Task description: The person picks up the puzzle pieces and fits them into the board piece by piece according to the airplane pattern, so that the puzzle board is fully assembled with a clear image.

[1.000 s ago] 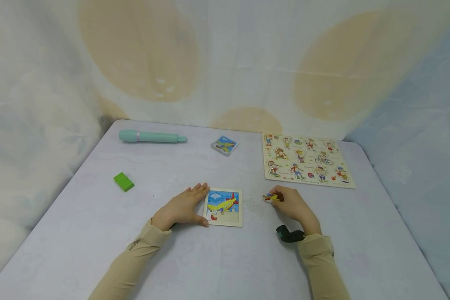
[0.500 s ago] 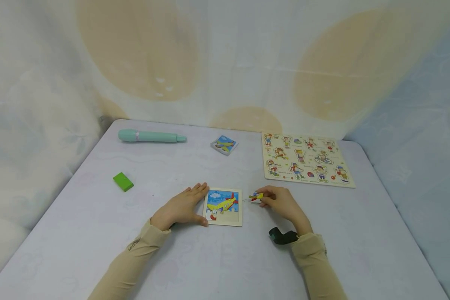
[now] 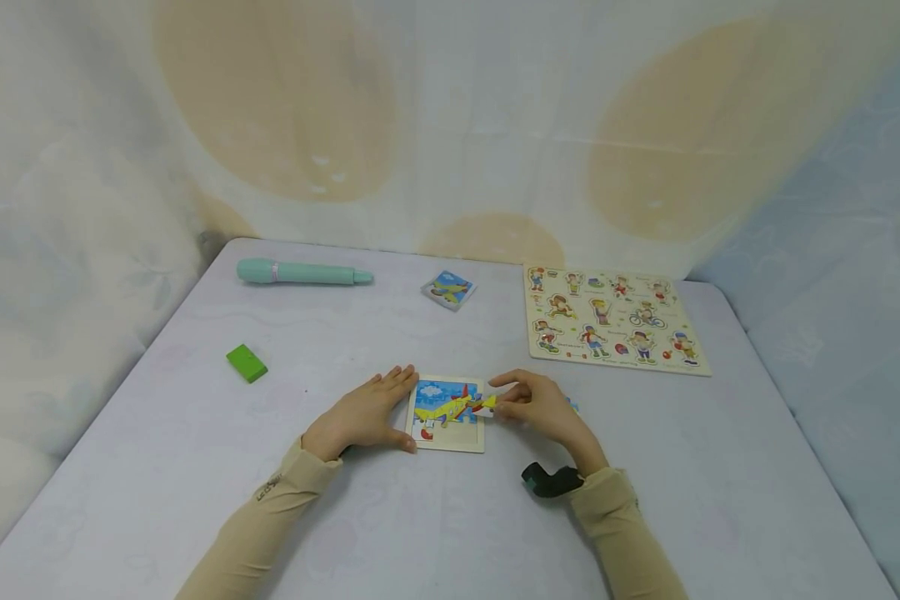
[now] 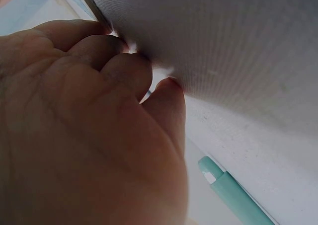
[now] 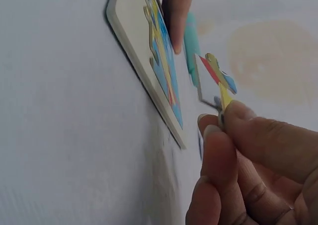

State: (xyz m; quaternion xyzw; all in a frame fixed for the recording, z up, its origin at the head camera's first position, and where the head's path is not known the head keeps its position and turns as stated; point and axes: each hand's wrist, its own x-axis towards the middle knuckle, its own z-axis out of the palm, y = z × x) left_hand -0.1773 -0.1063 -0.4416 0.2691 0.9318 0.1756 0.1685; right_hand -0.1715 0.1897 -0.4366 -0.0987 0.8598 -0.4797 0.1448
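Observation:
A square wooden jigsaw puzzle (image 3: 457,440) with a yellow airplane on blue sky lies on the table, its lower right part bare wood. Along its left edge rests my left hand (image 3: 363,414), fingers spread, thumb near the lower left corner. My right hand (image 3: 543,408) pinches a yellow, red and white puzzle piece (image 3: 486,406) between thumb and fingers, just above the puzzle's right edge. In the right wrist view the piece (image 5: 208,78) is tilted and apart from the board. Another bluish piece (image 3: 573,405) shows partly behind my right hand.
A small airplane picture piece (image 3: 450,290) lies at the back. A teal pen-shaped tube (image 3: 307,273) is at back left, with a green block (image 3: 247,363) nearer. At back right lies a wooden board with figures (image 3: 615,321).
My right hand has moved left with the puzzle piece, from beside the puzzle to over its right edge, uncovering part of the bluish piece. The left hand has stayed in place.

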